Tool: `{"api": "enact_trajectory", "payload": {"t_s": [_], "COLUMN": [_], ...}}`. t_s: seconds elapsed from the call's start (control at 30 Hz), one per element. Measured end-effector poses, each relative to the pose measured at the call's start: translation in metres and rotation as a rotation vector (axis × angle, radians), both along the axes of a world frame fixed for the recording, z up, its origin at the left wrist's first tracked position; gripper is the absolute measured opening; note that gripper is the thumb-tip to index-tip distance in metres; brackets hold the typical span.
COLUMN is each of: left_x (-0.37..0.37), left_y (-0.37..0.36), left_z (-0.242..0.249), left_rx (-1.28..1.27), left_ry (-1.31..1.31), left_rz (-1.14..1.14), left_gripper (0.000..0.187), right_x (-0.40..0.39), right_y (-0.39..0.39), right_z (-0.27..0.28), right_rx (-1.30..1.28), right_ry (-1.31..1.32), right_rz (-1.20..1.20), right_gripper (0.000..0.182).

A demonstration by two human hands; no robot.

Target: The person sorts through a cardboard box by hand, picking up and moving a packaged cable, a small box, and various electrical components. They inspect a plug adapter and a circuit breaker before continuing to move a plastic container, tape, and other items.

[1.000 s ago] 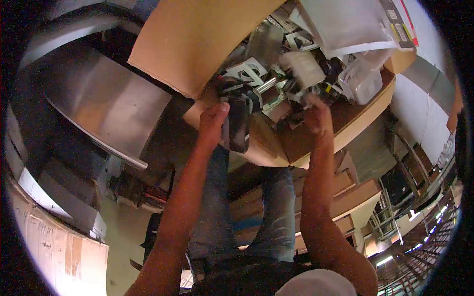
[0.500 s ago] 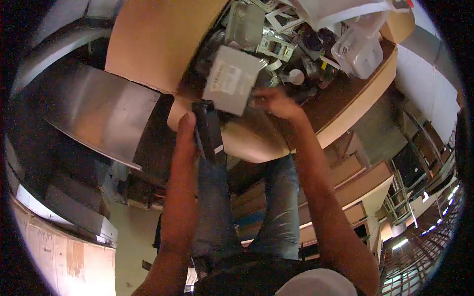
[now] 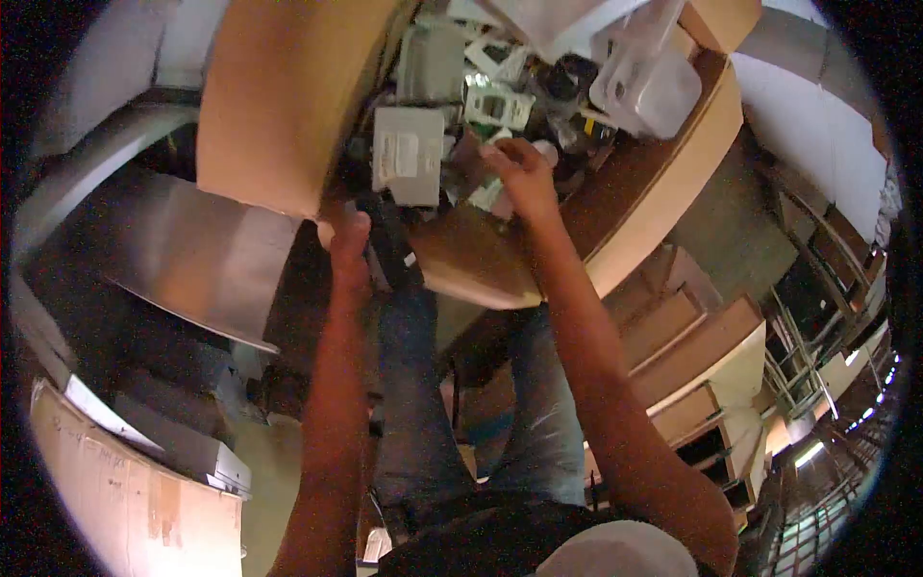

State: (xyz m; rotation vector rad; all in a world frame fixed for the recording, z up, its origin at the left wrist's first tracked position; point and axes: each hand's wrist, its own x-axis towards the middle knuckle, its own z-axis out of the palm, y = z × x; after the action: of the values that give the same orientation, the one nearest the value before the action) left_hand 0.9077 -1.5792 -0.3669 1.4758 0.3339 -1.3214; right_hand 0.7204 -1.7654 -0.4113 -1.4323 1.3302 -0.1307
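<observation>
My left hand (image 3: pixel 350 245) is wrapped round a long black rectangular case (image 3: pixel 389 248) with a small white label, held at the near edge of a big cardboard box (image 3: pixel 481 274). Inside that box, just beyond the case, lies a grey-white square box (image 3: pixel 409 156) with a printed label. My right hand (image 3: pixel 524 173) reaches over the contents, its fingers curled together; whatever is between them is too blurred to name. Close to its fingertips are a white plastic frame (image 3: pixel 498 106) and other small pieces.
Clear plastic containers (image 3: pixel 654 91) fill the box's far right. A bent metal sheet (image 3: pixel 202 255) is at the left, above a written-on carton (image 3: pixel 135 490). Wooden drawer-like pieces (image 3: pixel 707 361) stand at the lower right. The box's tall flap (image 3: pixel 269 96) rises at upper left.
The grey-white box has shifted left and straightened. My right hand has moved up and left, further over the contents. The black case stays in my left hand, slightly further left.
</observation>
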Motion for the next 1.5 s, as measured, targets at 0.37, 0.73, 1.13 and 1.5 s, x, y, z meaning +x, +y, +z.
{"api": "enact_trajectory", "payload": {"t_s": [0.37,0.73,1.13,1.5], "left_x": [0.0,-0.004,-0.006,-0.001], "left_y": [-0.011,-0.016,-0.013,-0.012], "left_z": [-0.019,0.003,-0.012,-0.014], "left_rx": [0.318,0.132,0.115,0.083], "left_ry": [-0.279,-0.21,-0.236,-0.073], "left_rz": [-0.168,-0.161,-0.1,-0.097], "left_gripper": [0.038,0.037,0.039,0.044], "right_x": [0.043,0.075,0.056,0.062], "right_y": [-0.159,-0.205,-0.229,-0.259], "right_z": [0.088,0.082,0.098,0.077], "right_rx": [-0.835,-0.79,-0.905,-0.698], "right_ry": [-0.039,0.152,-0.116,-0.316], "right_rz": [-0.771,-0.68,-0.571,-0.843], "right_gripper": [0.059,0.051,0.028,0.043]}}
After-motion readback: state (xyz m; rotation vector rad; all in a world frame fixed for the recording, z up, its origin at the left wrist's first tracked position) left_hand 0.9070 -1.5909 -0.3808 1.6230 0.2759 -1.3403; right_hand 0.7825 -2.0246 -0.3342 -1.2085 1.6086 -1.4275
